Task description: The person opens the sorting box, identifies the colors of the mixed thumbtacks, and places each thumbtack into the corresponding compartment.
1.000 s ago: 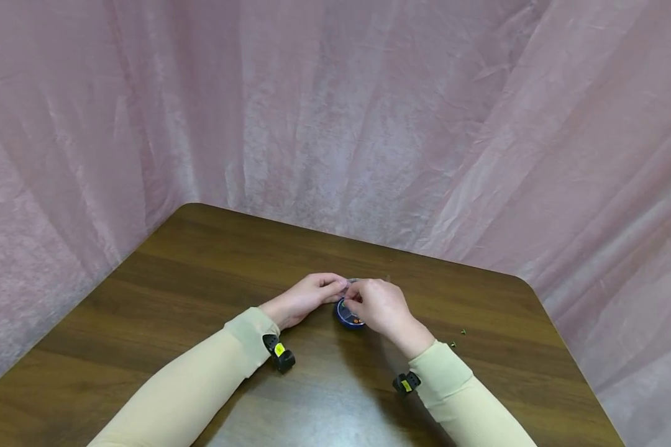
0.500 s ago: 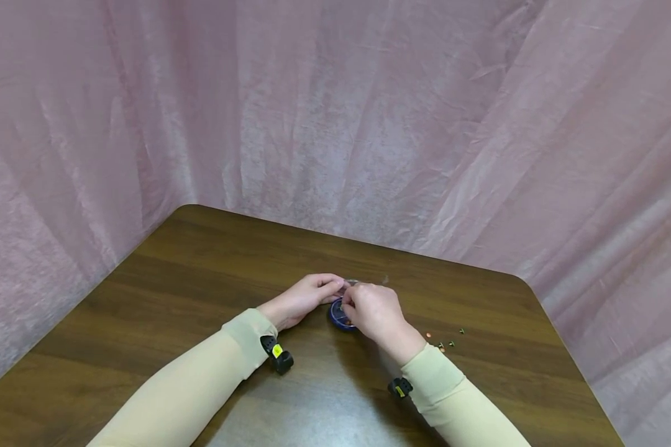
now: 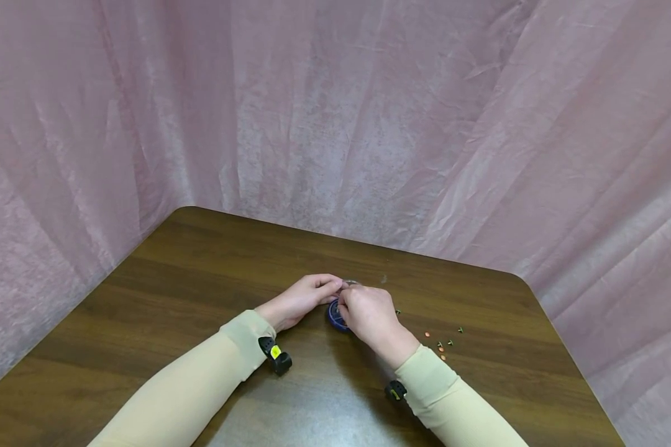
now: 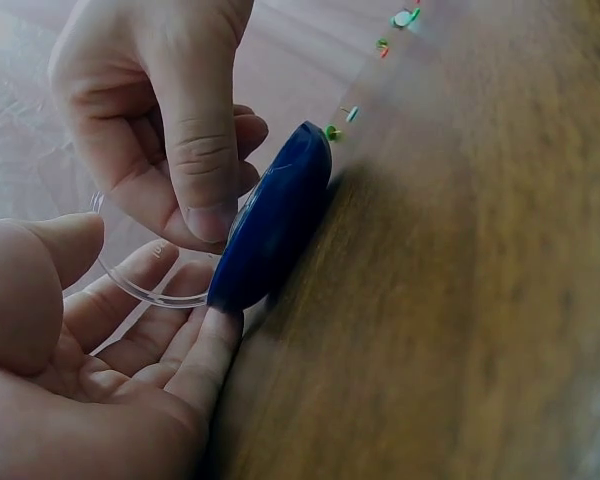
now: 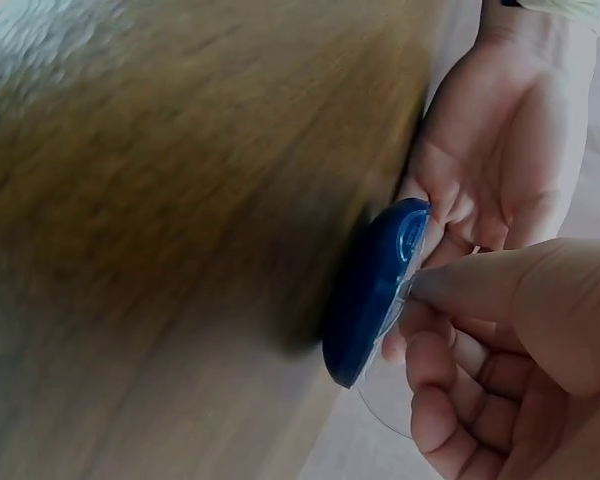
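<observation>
A round blue case [image 3: 335, 318] with inner dividers lies on the table, its clear lid [image 4: 152, 296] raised. My left hand [image 3: 304, 299] holds the case at the lid side, fingers behind the lid and thumb in front. My right hand [image 3: 370, 315] reaches over the case with thumb and index finger drawn together inside it. Whatever lies between those fingertips is hidden, as are most of the case's contents. In the left wrist view, the right thumb [image 4: 202, 175] points down at the inside of the blue case [image 4: 280, 220].
Several green and orange thumbtacks lie scattered right of the case, among them a green tack [image 3: 461, 330] and an orange tack [image 3: 427, 334]. A small clear piece [image 3: 384, 279] lies behind the right hand. Pink curtains [image 3: 324, 124] hang beyond the wooden table [image 3: 229, 248].
My right hand has shifted slightly left and deeper over the case, uncovering more tacks on the table. The left hand keeps its hold. The case appears slightly further left.
</observation>
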`<action>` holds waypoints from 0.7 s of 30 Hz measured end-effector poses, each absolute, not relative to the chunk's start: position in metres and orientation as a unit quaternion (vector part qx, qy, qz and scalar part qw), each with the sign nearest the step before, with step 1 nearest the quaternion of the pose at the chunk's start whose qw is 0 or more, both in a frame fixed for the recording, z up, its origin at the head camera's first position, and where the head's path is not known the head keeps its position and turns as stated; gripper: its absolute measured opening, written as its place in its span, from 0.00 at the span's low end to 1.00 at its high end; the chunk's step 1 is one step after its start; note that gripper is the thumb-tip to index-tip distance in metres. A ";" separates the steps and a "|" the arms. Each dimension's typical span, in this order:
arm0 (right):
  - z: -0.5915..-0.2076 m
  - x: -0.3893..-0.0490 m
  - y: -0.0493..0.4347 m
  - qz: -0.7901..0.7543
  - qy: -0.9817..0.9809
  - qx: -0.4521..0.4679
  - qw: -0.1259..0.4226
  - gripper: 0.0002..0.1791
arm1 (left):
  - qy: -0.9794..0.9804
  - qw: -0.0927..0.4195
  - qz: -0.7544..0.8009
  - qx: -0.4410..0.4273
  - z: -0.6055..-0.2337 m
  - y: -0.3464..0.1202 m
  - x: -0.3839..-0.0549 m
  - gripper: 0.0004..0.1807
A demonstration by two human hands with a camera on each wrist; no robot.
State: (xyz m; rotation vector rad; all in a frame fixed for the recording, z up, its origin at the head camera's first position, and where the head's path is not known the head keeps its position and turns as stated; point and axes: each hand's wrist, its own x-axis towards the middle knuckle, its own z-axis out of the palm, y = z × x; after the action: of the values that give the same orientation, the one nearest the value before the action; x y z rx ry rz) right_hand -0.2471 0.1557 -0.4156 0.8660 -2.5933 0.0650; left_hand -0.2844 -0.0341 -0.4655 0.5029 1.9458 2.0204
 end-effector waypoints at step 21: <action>-0.381 -0.241 0.236 0.107 -0.978 0.164 0.069 0.02 | 0.674 0.164 0.700 0.167 -0.463 -0.034 -0.279 0.20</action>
State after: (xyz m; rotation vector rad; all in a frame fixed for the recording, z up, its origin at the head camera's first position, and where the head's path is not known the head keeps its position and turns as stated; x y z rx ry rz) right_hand -0.2407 0.2360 -0.3808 0.4948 -2.9443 0.3228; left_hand -0.2789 -0.0335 -0.4629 0.4771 1.9216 1.9966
